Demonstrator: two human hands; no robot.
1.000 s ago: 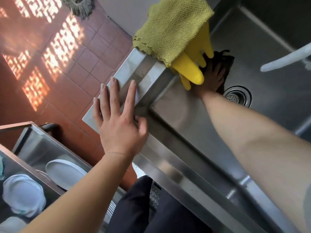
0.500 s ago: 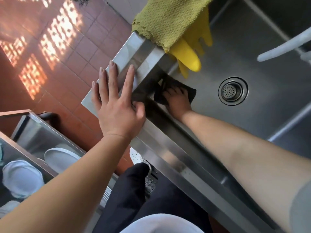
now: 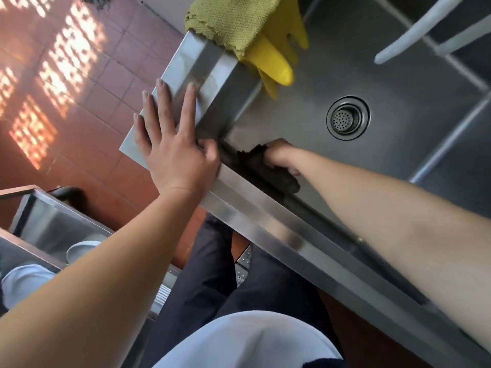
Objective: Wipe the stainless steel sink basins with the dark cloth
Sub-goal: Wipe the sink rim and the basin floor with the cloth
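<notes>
Your right hand (image 3: 281, 158) is curled around the dark cloth (image 3: 261, 168), fingers bunched into the fabric, and it holds the cloth against the near wall of the sink basin (image 3: 398, 83), close under the front rim (image 3: 268, 219) and near the basin's left corner. The cloth is crumpled rather than spread (part of it trails toward you along the wall, and how much lies under the hand cannot be told). Your right forearm reaches in from the right, crossing over the front rim.

Your left hand (image 3: 172, 150) lies flat on the left ledge (image 3: 191, 73) of the sink at its near corner, fingers straight and spread, gripping nothing, with the thumb at the rim just beside the cloth.

Farther out in the basin floor, the round drain strainer (image 3: 347, 118) sits well apart from the cloth, to its far right. At the far end of the left ledge a yellow-green cloth (image 3: 231, 19) is draped over the edge, with a yellow rubber glove (image 3: 276, 62) hanging from under it into the basin. A white pipe (image 3: 414, 30) crosses the far right corner. To the left, beyond the sink, is red tiled floor (image 3: 87, 83) with patches of sunlight, and at near left a steel rack (image 3: 53, 227) holds white plates (image 3: 24, 282).
</notes>
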